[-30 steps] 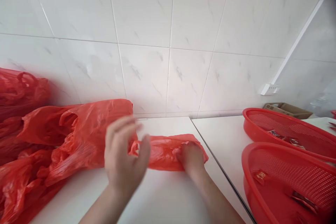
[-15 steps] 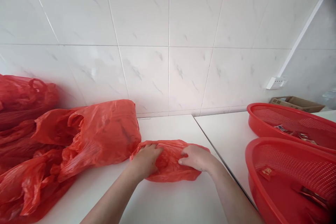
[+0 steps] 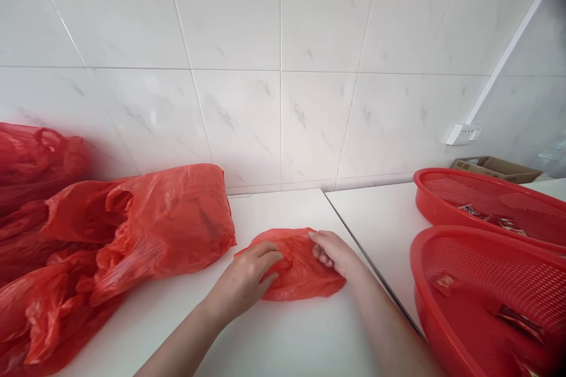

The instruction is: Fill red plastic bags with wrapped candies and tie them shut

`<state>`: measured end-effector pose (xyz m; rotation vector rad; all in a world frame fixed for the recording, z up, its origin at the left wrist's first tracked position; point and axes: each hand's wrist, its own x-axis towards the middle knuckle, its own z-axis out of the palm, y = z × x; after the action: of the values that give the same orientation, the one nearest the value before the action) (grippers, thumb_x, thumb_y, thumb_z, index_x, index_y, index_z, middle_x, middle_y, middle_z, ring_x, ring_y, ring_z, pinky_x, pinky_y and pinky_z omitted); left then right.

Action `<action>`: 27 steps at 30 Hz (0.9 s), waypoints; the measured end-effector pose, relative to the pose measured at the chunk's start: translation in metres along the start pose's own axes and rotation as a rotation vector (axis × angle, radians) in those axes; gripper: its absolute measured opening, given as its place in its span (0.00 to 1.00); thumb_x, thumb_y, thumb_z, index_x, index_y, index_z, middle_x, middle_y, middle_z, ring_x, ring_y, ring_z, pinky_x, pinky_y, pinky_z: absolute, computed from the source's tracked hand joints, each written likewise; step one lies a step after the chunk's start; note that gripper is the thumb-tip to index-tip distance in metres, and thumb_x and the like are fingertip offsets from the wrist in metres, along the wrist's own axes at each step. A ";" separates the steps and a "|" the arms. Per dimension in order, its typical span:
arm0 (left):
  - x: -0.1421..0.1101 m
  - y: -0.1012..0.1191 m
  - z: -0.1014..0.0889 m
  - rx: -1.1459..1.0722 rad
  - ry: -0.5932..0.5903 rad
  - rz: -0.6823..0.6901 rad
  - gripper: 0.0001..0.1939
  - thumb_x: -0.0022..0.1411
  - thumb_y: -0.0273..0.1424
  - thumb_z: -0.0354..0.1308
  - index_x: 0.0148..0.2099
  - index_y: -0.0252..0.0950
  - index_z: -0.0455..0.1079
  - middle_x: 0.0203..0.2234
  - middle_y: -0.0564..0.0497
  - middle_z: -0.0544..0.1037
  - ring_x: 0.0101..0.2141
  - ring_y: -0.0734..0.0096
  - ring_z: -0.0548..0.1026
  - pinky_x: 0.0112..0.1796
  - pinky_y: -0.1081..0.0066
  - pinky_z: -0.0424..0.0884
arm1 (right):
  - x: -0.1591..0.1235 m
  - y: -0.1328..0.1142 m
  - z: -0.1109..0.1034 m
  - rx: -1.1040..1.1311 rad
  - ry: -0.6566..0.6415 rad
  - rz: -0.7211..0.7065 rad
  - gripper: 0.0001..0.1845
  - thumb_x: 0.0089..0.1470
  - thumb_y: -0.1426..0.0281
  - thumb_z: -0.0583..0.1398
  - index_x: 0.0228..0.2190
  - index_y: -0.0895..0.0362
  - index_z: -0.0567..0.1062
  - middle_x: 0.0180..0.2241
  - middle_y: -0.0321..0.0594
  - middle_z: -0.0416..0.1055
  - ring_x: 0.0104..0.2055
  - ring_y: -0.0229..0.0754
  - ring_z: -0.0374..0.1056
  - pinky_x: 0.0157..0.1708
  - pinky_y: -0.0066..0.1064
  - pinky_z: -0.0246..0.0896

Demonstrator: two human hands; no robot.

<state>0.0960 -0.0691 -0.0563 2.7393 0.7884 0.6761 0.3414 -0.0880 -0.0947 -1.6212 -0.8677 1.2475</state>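
A thin red plastic bag (image 3: pixel 296 274) lies crumpled on the white table in front of me. My left hand (image 3: pixel 250 274) rests over the bag's left part, fingers bent and apart, with the thumb separate from them. At the bag's far right edge, my right hand (image 3: pixel 331 250) has its fingers curled in and pinches the film between thumb and forefinger. Just left of the bag stands a filled red plastic bag (image 3: pixel 186 218), its handles loose and its contents hidden.
More red plastic bags (image 3: pixel 39 165) are heaped at the far left. Two red perforated baskets, a near one (image 3: pixel 442 241) and a far one (image 3: pixel 442 182), hold small wrapped packets. A cardboard box (image 3: pixel 508 169) and wall socket (image 3: pixel 463 134) are behind. A seam splits the white tabletop (image 3: pixel 283 341).
My right hand has gone from lying spread on the bag to pinching its edge. My left hand has lifted and shifted slightly nearer. The bag has become narrower and rounder.
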 end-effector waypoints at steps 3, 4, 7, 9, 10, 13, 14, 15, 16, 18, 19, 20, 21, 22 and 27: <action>-0.008 -0.008 0.013 0.114 0.291 -0.042 0.14 0.61 0.27 0.50 0.49 0.44 0.68 0.55 0.46 0.65 0.53 0.56 0.64 0.50 0.54 0.63 | -0.004 -0.002 -0.006 0.095 -0.088 -0.004 0.18 0.53 0.55 0.56 0.34 0.58 0.68 0.17 0.30 0.61 0.14 0.27 0.47 0.13 0.21 0.34; -0.010 -0.011 0.017 0.089 0.371 -0.115 0.14 0.61 0.30 0.52 0.50 0.44 0.67 0.57 0.46 0.61 0.56 0.54 0.61 0.52 0.52 0.61 | -0.007 -0.003 -0.008 0.152 -0.135 -0.016 0.18 0.54 0.55 0.56 0.36 0.58 0.68 0.17 0.29 0.60 0.14 0.26 0.45 0.13 0.20 0.34; -0.015 -0.016 0.028 -0.205 0.468 -0.379 0.22 0.60 0.38 0.55 0.56 0.44 0.59 0.59 0.44 0.57 0.57 0.55 0.60 0.52 0.54 0.64 | -0.011 -0.008 -0.013 0.444 -0.288 -0.057 0.17 0.54 0.58 0.58 0.40 0.58 0.69 0.17 0.27 0.59 0.14 0.24 0.41 0.13 0.19 0.33; -0.016 -0.021 0.034 -0.433 0.464 -0.543 0.26 0.59 0.41 0.54 0.58 0.44 0.54 0.57 0.43 0.61 0.54 0.58 0.65 0.50 0.56 0.67 | -0.010 -0.009 -0.013 0.635 -0.326 -0.079 0.17 0.52 0.60 0.60 0.41 0.58 0.70 0.18 0.27 0.60 0.13 0.24 0.41 0.12 0.18 0.33; -0.016 -0.023 0.035 -0.512 0.461 -0.601 0.27 0.59 0.42 0.54 0.58 0.43 0.54 0.55 0.43 0.64 0.52 0.59 0.67 0.49 0.56 0.67 | -0.010 -0.011 -0.011 0.685 -0.309 -0.093 0.18 0.51 0.61 0.61 0.41 0.58 0.70 0.18 0.28 0.61 0.14 0.24 0.42 0.12 0.18 0.34; -0.015 -0.031 0.037 -0.639 0.460 -0.663 0.29 0.57 0.44 0.55 0.57 0.40 0.56 0.50 0.44 0.69 0.50 0.60 0.68 0.51 0.56 0.65 | -0.021 -0.021 0.004 0.692 -0.176 -0.206 0.18 0.48 0.62 0.63 0.40 0.57 0.70 0.18 0.28 0.62 0.14 0.25 0.44 0.13 0.19 0.36; -0.015 -0.033 0.037 -0.672 0.461 -0.657 0.29 0.56 0.44 0.55 0.57 0.40 0.56 0.50 0.44 0.69 0.51 0.60 0.68 0.52 0.56 0.64 | -0.030 -0.026 0.011 0.644 -0.120 -0.266 0.17 0.48 0.62 0.63 0.38 0.57 0.70 0.18 0.27 0.61 0.14 0.25 0.44 0.13 0.19 0.36; -0.015 -0.034 0.037 -0.711 0.456 -0.655 0.29 0.56 0.44 0.56 0.57 0.41 0.57 0.51 0.45 0.69 0.52 0.59 0.67 0.53 0.56 0.63 | -0.043 -0.032 0.019 0.561 -0.083 -0.323 0.16 0.49 0.61 0.62 0.38 0.57 0.70 0.18 0.28 0.62 0.15 0.26 0.47 0.13 0.19 0.37; -0.015 -0.036 0.037 -0.752 0.441 -0.658 0.28 0.56 0.45 0.56 0.57 0.43 0.58 0.52 0.47 0.68 0.53 0.59 0.66 0.54 0.57 0.62 | -0.058 -0.039 0.027 0.443 -0.061 -0.373 0.15 0.51 0.60 0.60 0.38 0.57 0.70 0.20 0.30 0.63 0.16 0.27 0.50 0.14 0.19 0.39; -0.014 -0.039 0.036 -0.805 0.421 -0.683 0.26 0.56 0.46 0.56 0.56 0.47 0.60 0.54 0.50 0.68 0.55 0.60 0.64 0.55 0.58 0.61 | -0.095 -0.051 0.041 0.185 -0.026 -0.438 0.12 0.53 0.62 0.58 0.36 0.56 0.71 0.21 0.31 0.65 0.19 0.29 0.56 0.17 0.20 0.49; -0.014 -0.040 0.036 -0.818 0.415 -0.695 0.25 0.56 0.46 0.57 0.55 0.48 0.61 0.54 0.52 0.67 0.56 0.60 0.64 0.56 0.58 0.60 | -0.117 -0.056 0.045 0.082 -0.014 -0.499 0.11 0.54 0.63 0.58 0.37 0.56 0.72 0.23 0.32 0.65 0.23 0.30 0.60 0.21 0.21 0.54; -0.014 -0.042 0.036 -0.823 0.414 -0.707 0.25 0.56 0.46 0.57 0.54 0.49 0.62 0.55 0.53 0.67 0.56 0.60 0.64 0.56 0.57 0.59 | -0.139 -0.059 0.047 -0.020 -0.044 -0.543 0.11 0.54 0.64 0.58 0.39 0.55 0.72 0.25 0.32 0.66 0.26 0.31 0.62 0.25 0.22 0.58; -0.013 -0.043 0.036 -0.818 0.411 -0.719 0.24 0.55 0.46 0.57 0.54 0.49 0.62 0.55 0.54 0.68 0.56 0.59 0.64 0.57 0.56 0.59 | -0.162 -0.061 0.045 -0.114 -0.067 -0.567 0.12 0.53 0.65 0.59 0.41 0.54 0.73 0.26 0.32 0.66 0.27 0.31 0.62 0.27 0.23 0.59; -0.013 -0.045 0.036 -0.804 0.410 -0.727 0.24 0.55 0.46 0.58 0.53 0.50 0.63 0.54 0.54 0.68 0.56 0.59 0.64 0.56 0.54 0.59 | -0.184 -0.061 0.040 -0.192 -0.078 -0.560 0.15 0.52 0.66 0.60 0.44 0.52 0.72 0.28 0.33 0.68 0.28 0.32 0.63 0.30 0.24 0.60; -0.014 -0.052 0.045 -0.639 0.427 -0.705 0.23 0.55 0.48 0.55 0.52 0.49 0.65 0.51 0.54 0.72 0.52 0.59 0.70 0.52 0.56 0.67 | -0.254 -0.045 -0.049 -0.489 0.340 -0.411 0.21 0.53 0.66 0.59 0.50 0.47 0.68 0.33 0.36 0.70 0.34 0.37 0.66 0.33 0.28 0.62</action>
<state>0.0837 -0.0364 -0.1175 1.6129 1.2582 1.1002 0.3252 -0.3125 0.0404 -1.8339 -1.2682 0.4732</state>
